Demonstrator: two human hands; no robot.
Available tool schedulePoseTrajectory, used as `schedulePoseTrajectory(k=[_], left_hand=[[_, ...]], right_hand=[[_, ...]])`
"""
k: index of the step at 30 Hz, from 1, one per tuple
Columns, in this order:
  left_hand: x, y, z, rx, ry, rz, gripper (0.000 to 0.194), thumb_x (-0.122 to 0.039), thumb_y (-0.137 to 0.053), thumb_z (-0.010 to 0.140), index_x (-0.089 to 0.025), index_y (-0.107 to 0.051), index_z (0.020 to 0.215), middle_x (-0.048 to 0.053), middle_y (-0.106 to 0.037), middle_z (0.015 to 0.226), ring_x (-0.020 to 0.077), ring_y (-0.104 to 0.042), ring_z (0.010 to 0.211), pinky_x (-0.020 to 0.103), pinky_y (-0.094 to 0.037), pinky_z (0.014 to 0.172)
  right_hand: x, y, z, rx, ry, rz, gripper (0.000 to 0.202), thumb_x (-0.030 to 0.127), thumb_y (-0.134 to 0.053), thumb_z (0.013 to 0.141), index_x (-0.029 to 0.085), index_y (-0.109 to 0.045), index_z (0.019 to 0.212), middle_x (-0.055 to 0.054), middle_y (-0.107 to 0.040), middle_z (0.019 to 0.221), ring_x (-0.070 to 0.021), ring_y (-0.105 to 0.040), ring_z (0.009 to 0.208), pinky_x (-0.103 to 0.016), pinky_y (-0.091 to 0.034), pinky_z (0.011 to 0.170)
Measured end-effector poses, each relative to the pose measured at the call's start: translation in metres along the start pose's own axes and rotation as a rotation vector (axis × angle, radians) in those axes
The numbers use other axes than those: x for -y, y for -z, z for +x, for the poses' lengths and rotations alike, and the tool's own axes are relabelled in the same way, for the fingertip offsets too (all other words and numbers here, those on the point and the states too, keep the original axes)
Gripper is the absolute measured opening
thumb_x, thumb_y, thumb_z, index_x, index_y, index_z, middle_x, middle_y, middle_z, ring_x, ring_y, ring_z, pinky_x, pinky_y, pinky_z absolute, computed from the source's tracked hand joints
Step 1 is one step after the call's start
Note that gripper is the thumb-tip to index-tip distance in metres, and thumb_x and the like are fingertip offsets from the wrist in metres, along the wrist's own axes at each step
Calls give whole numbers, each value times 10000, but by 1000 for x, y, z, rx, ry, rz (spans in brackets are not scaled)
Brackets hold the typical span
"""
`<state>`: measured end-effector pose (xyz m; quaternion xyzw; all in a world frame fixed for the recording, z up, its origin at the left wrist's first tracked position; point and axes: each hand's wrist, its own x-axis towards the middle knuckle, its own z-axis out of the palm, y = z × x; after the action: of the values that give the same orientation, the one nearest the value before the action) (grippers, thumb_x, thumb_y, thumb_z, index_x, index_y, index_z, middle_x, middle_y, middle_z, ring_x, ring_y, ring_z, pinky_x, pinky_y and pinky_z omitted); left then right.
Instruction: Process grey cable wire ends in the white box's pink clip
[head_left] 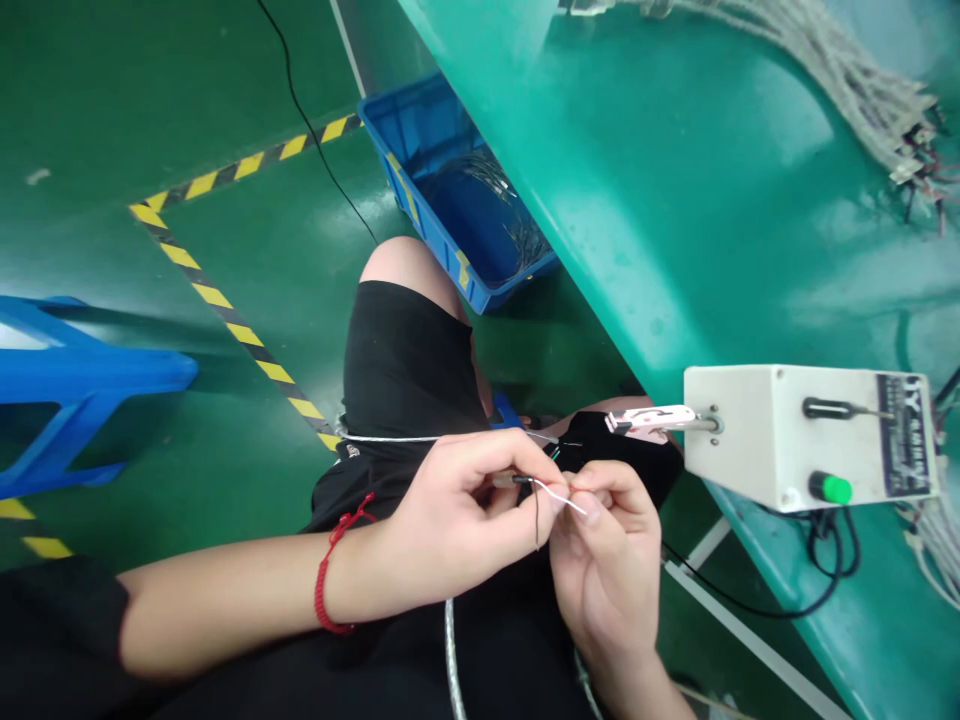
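Note:
In front of my lap, my left hand (pixel 472 510), with a red braided bracelet on its wrist, is closed around the end of a silver-grey cable (pixel 451 655). Thin wires fan out of that end: a white wire (pixel 559 494) and a dark one hanging down (pixel 537 525). My right hand (pixel 611 560) pinches the wire tips between thumb and forefinger, right against my left fingertips. Another stretch of cable (pixel 397 438) lies across my thigh, with fine wires at its end. Exactly which wires my right fingers grip is partly hidden.
A small white machine (pixel 739 440) with a green knob and a projecting shaft stands at the green table's edge (pixel 600 240). Bundled cables (pixel 832 70) lie farther back. Below is a blue bin (pixel 442 245) holding cables. A blue stool (pixel 90 370) stands left, near striped floor tape (pixel 244 335).

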<state>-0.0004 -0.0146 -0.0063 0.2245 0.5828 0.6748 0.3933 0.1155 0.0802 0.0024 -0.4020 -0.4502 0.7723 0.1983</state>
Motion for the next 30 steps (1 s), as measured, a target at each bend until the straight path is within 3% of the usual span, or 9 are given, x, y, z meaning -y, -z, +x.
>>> schedulePoseTrajectory(k=[6,11,16,20,24,28,30], left_hand=[[3,-1,2,-9,45,-41,111,-251,-719,933,-143,-718,908,11,-613,695,81,-481,538,205,-335,456],[5,-4,4,-17,46,-69,98,-248,-738,923,-152,-727,940,23,-639,718,92,-517,558,202,-365,461],[4,-5,6,-10,24,-101,62,-213,-736,926,-151,-733,923,22,-661,711,86,-523,553,198,-383,472],[2,-5,8,-73,75,-120,80,-225,-747,928,-145,-739,928,40,-710,756,77,-523,542,196,-391,478],[0,-7,12,-132,100,-162,122,-259,-762,925,-139,-739,926,33,-709,708,60,-453,496,191,-348,446],[-1,-10,18,-137,85,-193,117,-252,-771,918,-141,-737,929,42,-724,748,57,-463,511,188,-363,461],[-1,-10,21,-129,93,-195,111,-248,-768,921,-143,-734,934,40,-722,740,58,-467,513,188,-365,468]], right_hand=[[-1,1,4,-32,62,-24,82,241,-818,822,283,-762,866,32,-634,699,-85,-490,555,-204,-460,543],[-2,4,4,-40,39,-16,73,254,-808,834,261,-742,867,58,-518,599,-82,-423,533,-197,-401,526],[-4,6,3,-30,16,10,72,242,-793,855,251,-728,883,61,-494,601,-84,-400,539,-207,-409,550],[-2,6,7,-98,59,39,78,261,-687,943,262,-706,1018,56,-454,642,-103,-419,593,-227,-426,604],[4,8,13,-183,160,80,192,253,-604,981,263,-688,1153,2,-580,832,-130,-532,742,-265,-501,726],[9,9,15,-200,78,142,308,260,-601,990,306,-668,1287,-49,-652,1287,-155,-632,1096,-286,-547,928],[11,9,15,-197,51,204,311,290,-613,992,317,-668,1297,-37,-631,1379,-149,-618,1197,-271,-545,986]])
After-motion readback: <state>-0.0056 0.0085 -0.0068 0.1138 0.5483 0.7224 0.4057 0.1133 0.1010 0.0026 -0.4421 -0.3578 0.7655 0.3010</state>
